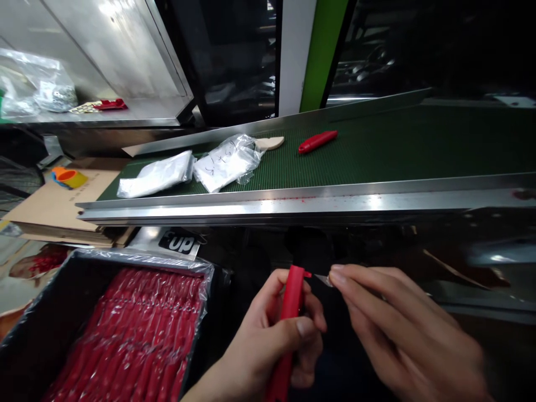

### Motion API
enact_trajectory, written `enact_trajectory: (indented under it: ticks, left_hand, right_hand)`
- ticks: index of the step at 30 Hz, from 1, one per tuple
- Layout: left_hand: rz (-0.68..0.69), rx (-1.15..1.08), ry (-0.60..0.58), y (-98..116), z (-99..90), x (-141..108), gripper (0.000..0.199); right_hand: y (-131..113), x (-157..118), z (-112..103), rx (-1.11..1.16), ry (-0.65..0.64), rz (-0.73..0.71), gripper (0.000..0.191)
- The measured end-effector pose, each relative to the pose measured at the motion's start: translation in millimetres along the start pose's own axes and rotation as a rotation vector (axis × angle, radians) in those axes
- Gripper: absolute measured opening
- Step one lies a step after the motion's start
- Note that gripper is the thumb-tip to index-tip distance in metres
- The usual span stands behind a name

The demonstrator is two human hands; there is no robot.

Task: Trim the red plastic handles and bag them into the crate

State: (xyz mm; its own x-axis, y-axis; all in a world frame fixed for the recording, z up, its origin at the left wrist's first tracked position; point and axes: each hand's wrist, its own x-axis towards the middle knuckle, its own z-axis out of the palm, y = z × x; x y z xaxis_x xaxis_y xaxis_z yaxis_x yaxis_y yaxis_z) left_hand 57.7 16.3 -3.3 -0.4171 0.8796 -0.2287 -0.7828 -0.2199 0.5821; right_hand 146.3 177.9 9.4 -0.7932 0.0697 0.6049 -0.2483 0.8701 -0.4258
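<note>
A long red plastic piece point(292, 296) stands nearly upright in my left hand point(278, 335), whose thumb and fingers are wrapped round it. A small red tab sticks out to the right from its top end. My right hand point(397, 324) is closed in a pinch on a small pointed blade point(323, 280), whose tip points left at that tab. A narrow gap shows between the blade and the tab. The lower end of the red piece runs out of the bottom of the picture.
Ahead, a green conveyor belt point(377, 145) with a metal rim point(251, 206) carries another red piece point(317, 142), a beige piece point(271, 143) and plastic bags point(228, 163). At the lower left, a lined crate point(209, 279) holds many red pieces. Cardboard point(46, 204) lies beyond it.
</note>
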Motion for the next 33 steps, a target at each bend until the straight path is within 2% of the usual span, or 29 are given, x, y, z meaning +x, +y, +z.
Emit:
enact_trajectory:
  ticks: [3,7,17,22,24,28,33]
  left_hand:
    - [-0.033,-0.149,-0.1,-1,0.0,0,0.024]
    - [-0.042,-0.236,-0.106,-1,3.3,0,0.022]
    - [-0.051,-0.255,-0.095,-3,4.8,-4,0.02]
    - [-0.035,-0.226,-0.166,-6,2.4,-5,0.024]
    - [-0.057,-0.252,-0.189,-5,2.2,-4,0.022]
    - [-0.103,-0.287,-0.164,-5,1.3,-3,0.016]
    - [-0.07,-0.301,-0.247,-8,-1.5,-1,0.016]
  right_hand:
    - [-2,-4,4,0.062,0.017,0.027,0.041]
    - [-1,-8,9,0.086,0.035,0.042,0.043]
    - [0,-6,12,0.071,0.043,0.001,0.04]
    - [6,-11,11,0.028,0.067,0.02,0.046]
    - [5,-12,8,0.048,0.064,0.039,0.042]
    - [0,-14,7,0.055,0.011,-0.002,0.04]
    - [0,-15,13,0.051,0.042,-0.005,0.038]
